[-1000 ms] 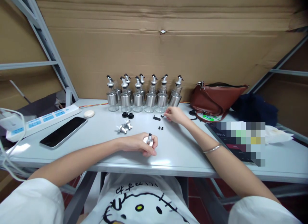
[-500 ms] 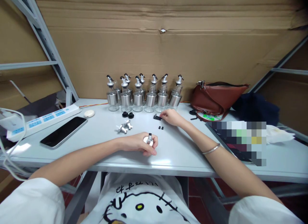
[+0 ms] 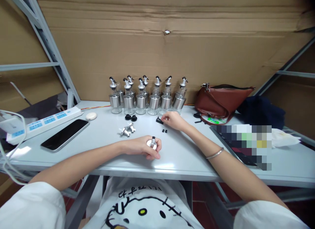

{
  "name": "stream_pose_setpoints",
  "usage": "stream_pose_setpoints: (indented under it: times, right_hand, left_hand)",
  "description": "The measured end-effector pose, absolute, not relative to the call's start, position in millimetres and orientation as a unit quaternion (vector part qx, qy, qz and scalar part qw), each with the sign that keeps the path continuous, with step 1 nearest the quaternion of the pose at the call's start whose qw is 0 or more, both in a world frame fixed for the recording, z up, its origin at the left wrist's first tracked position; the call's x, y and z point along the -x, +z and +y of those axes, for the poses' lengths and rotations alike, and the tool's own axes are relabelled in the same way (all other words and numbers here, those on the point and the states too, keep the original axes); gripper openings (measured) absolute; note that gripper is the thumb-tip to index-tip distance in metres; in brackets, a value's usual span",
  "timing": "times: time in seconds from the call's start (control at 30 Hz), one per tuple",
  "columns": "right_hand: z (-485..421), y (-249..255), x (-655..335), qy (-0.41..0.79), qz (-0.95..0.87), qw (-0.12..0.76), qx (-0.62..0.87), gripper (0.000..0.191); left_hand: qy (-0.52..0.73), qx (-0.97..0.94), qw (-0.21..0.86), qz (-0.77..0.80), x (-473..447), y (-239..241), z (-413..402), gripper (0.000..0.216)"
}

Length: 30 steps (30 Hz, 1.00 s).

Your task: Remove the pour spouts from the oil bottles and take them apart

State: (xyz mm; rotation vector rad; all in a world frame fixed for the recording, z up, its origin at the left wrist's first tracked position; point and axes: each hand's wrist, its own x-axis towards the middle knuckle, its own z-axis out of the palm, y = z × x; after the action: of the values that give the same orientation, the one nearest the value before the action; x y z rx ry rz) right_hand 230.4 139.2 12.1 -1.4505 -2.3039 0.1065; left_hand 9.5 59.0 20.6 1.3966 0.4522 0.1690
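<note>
My left hand (image 3: 144,147) rests on the white table (image 3: 103,150), fingers curled round a small white and silver pourer cap (image 3: 152,143). My right hand (image 3: 172,120) reaches farther back, its fingertips pinched on a small black plastic part (image 3: 159,121). Two tiny black pieces (image 3: 164,131) lie just in front of that hand. Loose silver spout parts (image 3: 128,129) and two black stoppers (image 3: 130,117) lie to the left. Several glass and steel oil bottles (image 3: 147,97) with spouts stand in rows behind.
A black phone (image 3: 65,134), a white power strip (image 3: 46,121) and a small white puck (image 3: 91,116) lie at the left. At the right are a brown leather bag (image 3: 220,102), a dark cloth (image 3: 262,111) and a dark tablet (image 3: 236,147). Cardboard lines the back wall.
My right hand has slid left along the table to the black plastic part and closed its fingertips on it. The left hand has stayed still with the cap.
</note>
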Motion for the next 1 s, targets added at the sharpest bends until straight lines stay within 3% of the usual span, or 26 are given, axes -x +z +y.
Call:
stream_pose_setpoints:
  times: [0.23,1.0]
  right_hand:
    - [147,12,-244,0.069,-0.887,0.193,0.414,0.013]
    - [136,14,-224,0.052,-0.874,0.161,0.456,0.015]
  left_hand:
    - [0.080,-0.635,0.741,0.204,-10,19,59,0.026]
    - [0.078,-0.630,0.746,0.203,-10,21,59,0.027]
